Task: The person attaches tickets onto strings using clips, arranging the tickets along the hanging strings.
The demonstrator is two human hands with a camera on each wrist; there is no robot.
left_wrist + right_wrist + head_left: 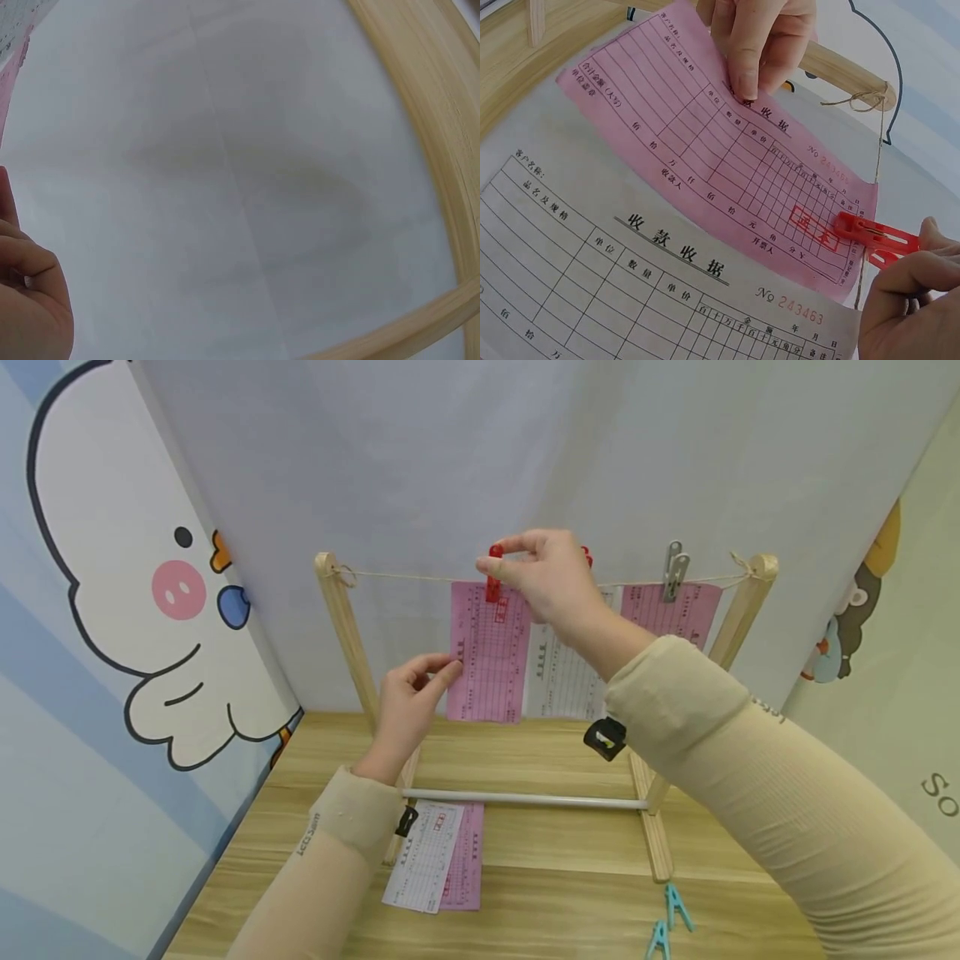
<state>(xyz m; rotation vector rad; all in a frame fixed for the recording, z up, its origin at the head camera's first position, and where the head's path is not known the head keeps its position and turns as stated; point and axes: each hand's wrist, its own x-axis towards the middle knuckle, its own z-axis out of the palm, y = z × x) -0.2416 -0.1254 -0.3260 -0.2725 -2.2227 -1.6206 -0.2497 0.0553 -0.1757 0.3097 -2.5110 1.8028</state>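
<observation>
A pink receipt slip [487, 668] hangs upright from a string [405, 577] tied between two wooden posts. My right hand [551, 577] pinches the handle end of a red clothespin [492, 585], whose tip sits over the slip's top edge at the string. Lower down, my left hand [412, 702] pinches the same slip's left edge, its thumb on the printed face in the right wrist view. Just right hangs a white receipt slip [570, 681], partly behind my right arm, with a second red clothespin [587, 557] mostly hidden by that hand.
Farther right, a grey clothespin [675, 578] holds another pink slip [641, 602] on the string. A white rod [525, 798] joins the stand's wooden feet. On the table lie a loose white slip [426, 860], a pink slip [468, 868] under it, and two teal clothespins [677, 907].
</observation>
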